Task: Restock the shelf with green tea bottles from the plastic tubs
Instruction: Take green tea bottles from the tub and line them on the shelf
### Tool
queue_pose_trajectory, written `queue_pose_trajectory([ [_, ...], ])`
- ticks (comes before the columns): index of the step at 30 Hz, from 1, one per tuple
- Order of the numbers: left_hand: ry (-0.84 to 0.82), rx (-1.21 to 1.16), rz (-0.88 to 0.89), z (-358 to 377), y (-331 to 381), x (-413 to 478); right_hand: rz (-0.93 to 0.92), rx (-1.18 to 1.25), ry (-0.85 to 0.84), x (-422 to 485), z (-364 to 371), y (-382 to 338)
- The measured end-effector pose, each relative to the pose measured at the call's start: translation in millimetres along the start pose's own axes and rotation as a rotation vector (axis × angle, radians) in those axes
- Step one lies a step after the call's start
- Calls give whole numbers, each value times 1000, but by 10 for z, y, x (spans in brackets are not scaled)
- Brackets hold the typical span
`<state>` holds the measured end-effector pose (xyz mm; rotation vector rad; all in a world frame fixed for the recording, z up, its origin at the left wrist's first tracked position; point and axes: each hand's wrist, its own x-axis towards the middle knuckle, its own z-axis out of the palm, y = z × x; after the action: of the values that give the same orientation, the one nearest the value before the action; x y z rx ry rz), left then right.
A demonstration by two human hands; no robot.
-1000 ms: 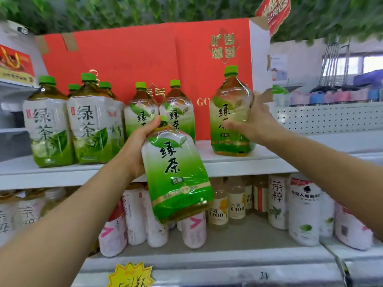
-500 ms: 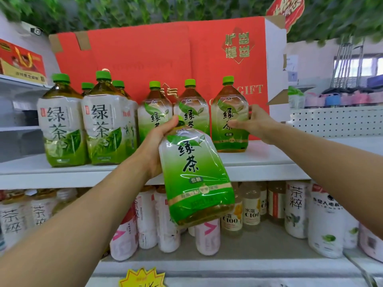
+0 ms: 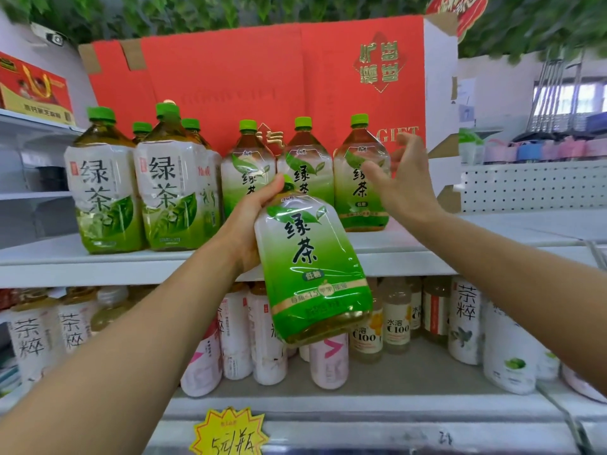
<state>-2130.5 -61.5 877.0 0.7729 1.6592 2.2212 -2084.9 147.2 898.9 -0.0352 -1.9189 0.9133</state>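
Slippage seems possible: left grip (image 3: 250, 224) clamps the tilted green tea bottle (image 3: 308, 274) by its shoulder alone, right grip (image 3: 403, 185) spread apart, empty.

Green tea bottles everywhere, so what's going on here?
A person is stocking a shop shelf. Their left hand grips one green tea bottle by its neck, held in front of the shelf edge, not yet placed. Their right hand, fingers spread, is beside the rightmost bottle standing upright in the row; it isn't gripping it.
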Motion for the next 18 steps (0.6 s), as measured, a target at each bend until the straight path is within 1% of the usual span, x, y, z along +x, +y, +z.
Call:
queue_pose_trajectory([
  [1, 2, 0, 8, 4, -8, -11, 2, 59, -94, -144, -61, -96],
  [2, 1, -6, 17, 8, -18, -26, 45, 104, -239, -324, -136, -210],
  [4, -3, -30, 30, 15, -47, -59, 200, 130, -571, -643, -284, -381],
  [5, -8, -41, 41, 23, -66, -69, 265, 111, -689, -782, -345, -436],
  [6, -13, -46, 57, 43, -79, -76, 306, 96, -771, -889, -387, -460],
  [8, -28, -43, 103, 134, -66, -94, 332, 175, -849, -1027, -441, -443],
  [10, -59, -46, 169, 292, -10, -101, 333, 316, -871, -1040, -470, -384],
  [11, -83, -40, 207, 387, 30, -98, 335, 382, -855, -1019, -496, -354],
  [14, -172, 7, 342, 685, 220, -73, 306, 502, -735, -886, -628, -259],
  [16, -199, 105, 421, 862, 364, 15, 245, 515, -655, -751, -755, -213],
  [18, -167, 295, 468, 1033, 489, 129, 194, 502, -540, -572, -877, -132],
])
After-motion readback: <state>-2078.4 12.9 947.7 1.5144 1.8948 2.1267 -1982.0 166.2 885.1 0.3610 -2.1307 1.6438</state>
